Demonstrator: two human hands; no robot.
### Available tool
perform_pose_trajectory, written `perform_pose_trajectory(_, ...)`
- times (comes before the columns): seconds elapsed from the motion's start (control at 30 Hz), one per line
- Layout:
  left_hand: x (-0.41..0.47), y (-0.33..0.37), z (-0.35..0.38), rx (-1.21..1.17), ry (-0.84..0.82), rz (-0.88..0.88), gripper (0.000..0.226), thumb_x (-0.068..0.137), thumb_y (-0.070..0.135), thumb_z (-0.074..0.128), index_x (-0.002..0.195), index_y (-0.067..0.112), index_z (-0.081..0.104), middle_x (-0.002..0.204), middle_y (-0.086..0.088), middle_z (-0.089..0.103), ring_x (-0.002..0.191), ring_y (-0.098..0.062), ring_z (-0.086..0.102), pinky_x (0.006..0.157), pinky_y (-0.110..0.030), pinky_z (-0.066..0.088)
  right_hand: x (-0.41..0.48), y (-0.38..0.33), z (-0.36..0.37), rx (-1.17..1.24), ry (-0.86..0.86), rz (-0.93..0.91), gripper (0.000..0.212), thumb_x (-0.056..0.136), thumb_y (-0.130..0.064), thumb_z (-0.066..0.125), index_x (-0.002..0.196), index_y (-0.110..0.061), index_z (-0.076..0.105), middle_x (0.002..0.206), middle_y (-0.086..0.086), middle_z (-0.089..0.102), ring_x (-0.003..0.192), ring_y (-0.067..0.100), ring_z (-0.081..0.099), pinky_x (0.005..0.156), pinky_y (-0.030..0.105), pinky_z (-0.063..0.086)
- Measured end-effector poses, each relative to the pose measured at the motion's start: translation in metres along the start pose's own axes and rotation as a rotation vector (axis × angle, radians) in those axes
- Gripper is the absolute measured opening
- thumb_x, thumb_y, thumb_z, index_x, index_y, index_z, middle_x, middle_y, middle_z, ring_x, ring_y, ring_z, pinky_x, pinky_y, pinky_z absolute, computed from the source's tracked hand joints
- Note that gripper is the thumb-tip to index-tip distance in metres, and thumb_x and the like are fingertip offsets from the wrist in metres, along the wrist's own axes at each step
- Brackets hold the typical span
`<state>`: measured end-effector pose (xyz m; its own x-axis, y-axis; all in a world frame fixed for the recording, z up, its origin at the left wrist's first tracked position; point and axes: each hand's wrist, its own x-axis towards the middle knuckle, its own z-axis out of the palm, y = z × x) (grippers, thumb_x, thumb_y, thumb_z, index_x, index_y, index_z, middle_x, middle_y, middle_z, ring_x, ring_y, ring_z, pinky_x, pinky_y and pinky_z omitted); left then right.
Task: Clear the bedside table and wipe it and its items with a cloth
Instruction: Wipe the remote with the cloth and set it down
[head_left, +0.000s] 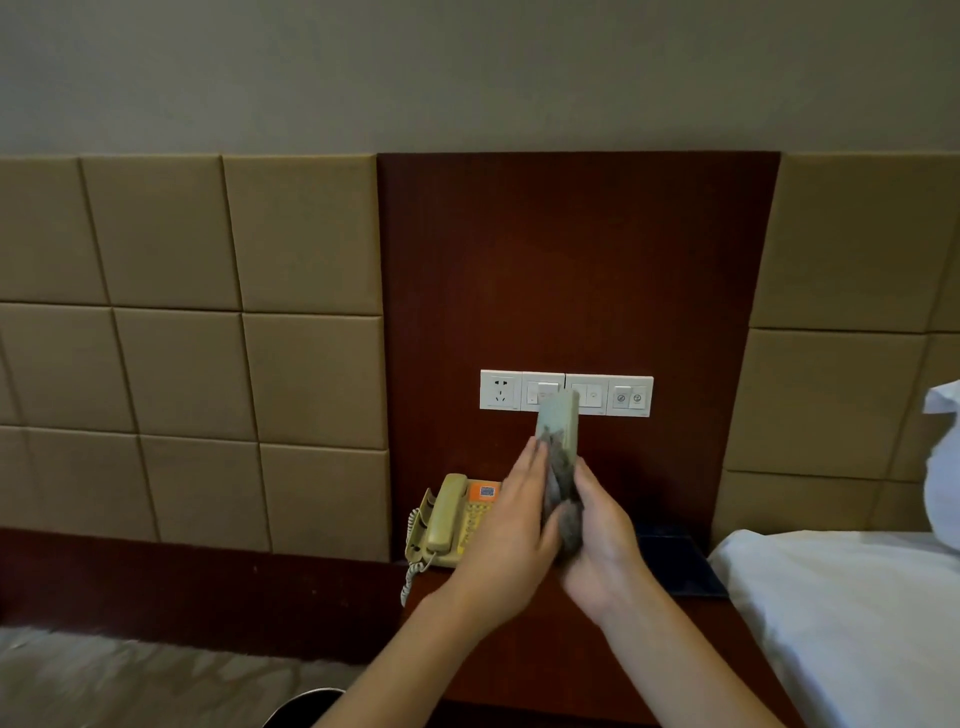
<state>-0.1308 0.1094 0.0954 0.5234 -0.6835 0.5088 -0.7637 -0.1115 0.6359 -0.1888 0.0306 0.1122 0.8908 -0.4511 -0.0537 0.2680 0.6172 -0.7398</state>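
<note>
Wiping held item above table.
Box (560, 431) upright, long axis vertical, gripped at base in right hand (602, 540); left hand (514, 525) pressing cloth (563, 499) flat against near face. Table (545, 649) directly below; phone (452, 525) left.

A pale green, flat rectangular item (560, 423) stands upright above the dark wooden bench (545, 649), its lower half wrapped in a grey cloth (563, 512). A cream telephone (452, 519) with an orange label sits at the bench's back left; a dark folder (675, 564) lies flat at its back right.
</note>
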Motion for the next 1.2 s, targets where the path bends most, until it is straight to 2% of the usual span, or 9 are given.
perform_pose_trajectory(0.13, -0.013, -0.008, -0.005, 0.350, -0.071, 0.253, 0.060, 0.095, 0.029, 0.032, 0.146, 0.029, -0.001, 0.154, 0.015, -0.004, 0.142, 0.004, -0.010, 0.116, -0.021, -0.006, -0.001, -0.007, -0.003, 0.053, 0.069, 0.103, 0.043, 0.097, -0.040, 0.044, 0.117, -0.007, 0.063, 0.111, 0.019, 0.067, 0.101, 0.031, 0.064, 0.078, 0.041, 0.052)
perform_pose_trajectory(0.27, -0.017, -0.036, -0.016, 0.459, -0.052, 0.310, 0.060, 0.093, 0.033, 0.031, 0.148, 0.030, 0.007, 0.156, 0.014, 0.006, 0.143, 0.004, -0.003, 0.118, -0.022, -0.001, 0.001, -0.004, -0.003, -0.038, 0.103, 0.100, 0.046, 0.098, -0.044, 0.041, 0.128, -0.012, 0.054, 0.114, 0.019, 0.064, 0.102, 0.032, 0.062, 0.083, 0.045, 0.052)
perform_pose_trajectory(0.4, -0.017, -0.039, -0.024, 0.044, 0.047, 0.087, 0.061, 0.097, 0.007, 0.046, 0.136, 0.048, 0.023, 0.145, 0.023, 0.031, 0.134, 0.015, 0.023, 0.111, -0.011, 0.022, 0.002, -0.005, 0.005, -0.168, 0.070, 0.059, 0.046, 0.098, -0.043, 0.039, 0.133, -0.016, 0.049, 0.114, 0.016, 0.064, 0.102, 0.029, 0.063, 0.083, 0.042, 0.053)
perform_pose_trajectory(0.53, -0.025, -0.017, -0.019, -0.511, 0.275, -0.153, 0.029, 0.099, 0.016, 0.041, 0.110, 0.041, 0.049, 0.112, 0.015, 0.061, 0.108, 0.003, 0.057, 0.081, -0.011, 0.048, 0.004, -0.007, 0.013, -0.310, 0.021, -0.044, 0.042, 0.097, -0.046, 0.039, 0.128, -0.021, 0.054, 0.113, 0.010, 0.066, 0.103, 0.025, 0.064, 0.086, 0.040, 0.053)
perform_pose_trajectory(0.63, -0.025, 0.000, -0.013, -0.703, 0.257, -0.186, 0.026, 0.098, 0.025, 0.038, 0.121, 0.032, 0.050, 0.116, 0.008, 0.062, 0.110, -0.001, 0.059, 0.079, -0.012, 0.049, 0.007, -0.005, 0.016, -0.545, 0.050, -0.181, 0.038, 0.097, -0.043, 0.042, 0.122, -0.018, 0.058, 0.108, 0.003, 0.068, 0.098, 0.016, 0.064, 0.079, 0.031, 0.052)
perform_pose_trajectory(0.7, -0.023, 0.007, -0.009, -0.769, 0.233, -0.179, 0.038, 0.098, 0.026, 0.037, 0.136, 0.025, 0.041, 0.128, 0.006, 0.057, 0.117, -0.002, 0.054, 0.088, -0.014, 0.049, 0.007, -0.004, 0.019, -0.680, 0.067, -0.277, 0.032, 0.098, -0.040, 0.043, 0.115, -0.019, 0.060, 0.102, 0.000, 0.067, 0.095, 0.012, 0.064, 0.076, 0.027, 0.051)
perform_pose_trajectory(0.83, -0.011, 0.012, -0.004, -0.788, 0.290, -0.186, 0.049, 0.100, 0.023, 0.035, 0.149, 0.025, 0.025, 0.143, 0.006, 0.041, 0.129, -0.006, 0.043, 0.102, -0.020, 0.042, 0.008, -0.005, 0.022, -0.958, 0.065, -0.398, 0.026, 0.097, -0.041, 0.043, 0.103, -0.024, 0.061, 0.100, -0.001, 0.066, 0.097, 0.015, 0.063, 0.088, 0.042, 0.053)
perform_pose_trajectory(1.0, 0.029, 0.012, -0.034, -0.890, 0.474, -0.259, 0.039, 0.101, 0.021, 0.037, 0.138, 0.014, 0.045, 0.131, -0.009, 0.056, 0.119, -0.019, 0.055, 0.099, -0.031, 0.046, -0.005, 0.007, 0.026, -0.917, -0.019, -0.369, 0.025, 0.099, -0.036, 0.042, 0.101, -0.017, 0.058, 0.099, 0.005, 0.066, 0.090, 0.017, 0.065, 0.083, 0.036, 0.055)
perform_pose_trajectory(1.2, 0.001, 0.027, -0.015, -0.869, 0.164, -0.248, 0.022, 0.101, 0.023, 0.035, 0.114, 0.031, 0.051, 0.117, 0.001, 0.061, 0.114, -0.014, 0.057, 0.095, -0.027, 0.048, 0.012, -0.010, 0.027, -0.799, 0.220, -0.519, 0.030, 0.101, -0.035, 0.036, 0.107, -0.010, 0.050, 0.098, 0.006, 0.060, 0.092, 0.020, 0.061, 0.073, 0.031, 0.050)
